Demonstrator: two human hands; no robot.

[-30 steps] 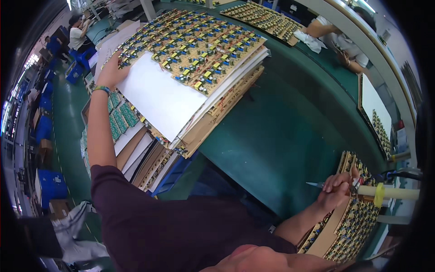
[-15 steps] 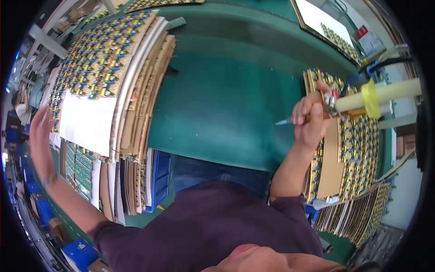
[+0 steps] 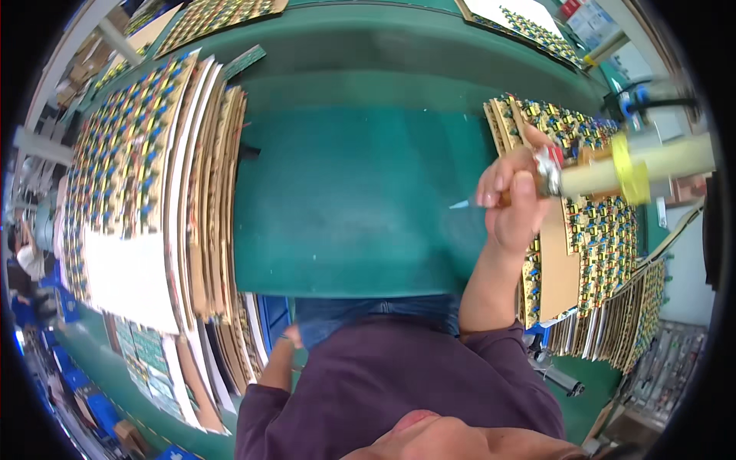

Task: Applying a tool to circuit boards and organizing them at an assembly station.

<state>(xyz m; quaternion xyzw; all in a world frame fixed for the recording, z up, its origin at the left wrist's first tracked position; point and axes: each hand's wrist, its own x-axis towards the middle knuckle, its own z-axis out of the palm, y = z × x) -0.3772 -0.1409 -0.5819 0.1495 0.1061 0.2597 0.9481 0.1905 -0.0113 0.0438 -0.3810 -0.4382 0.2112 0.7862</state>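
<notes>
In my right hand (image 3: 512, 192) is a glue dispenser with a tapered pale-blue tip (image 3: 460, 205). Its tip points left over the green work surface (image 3: 337, 207), and the fingers are wrapped round its body. A thick pale tube (image 3: 667, 167) with a yellow band runs off to the right behind the hand. My left hand (image 3: 293, 336) hangs low at the table's front edge, beside my jeans and a blue bin (image 3: 274, 316). Its fingers are mostly hidden. What it touches, if anything, I cannot make out.
A tall stack of circuit boards (image 3: 123, 146) layered with cardboard rises on the left, partly covered by white paper (image 3: 126, 268). More boards (image 3: 606, 238) are piled under the right forearm. Another board panel (image 3: 222, 19) lies beyond the far ledge.
My left hand has come from beyond the left stack down to beside my lap. My right hand keeps its hold on the glue dispenser. The whole view has shifted.
</notes>
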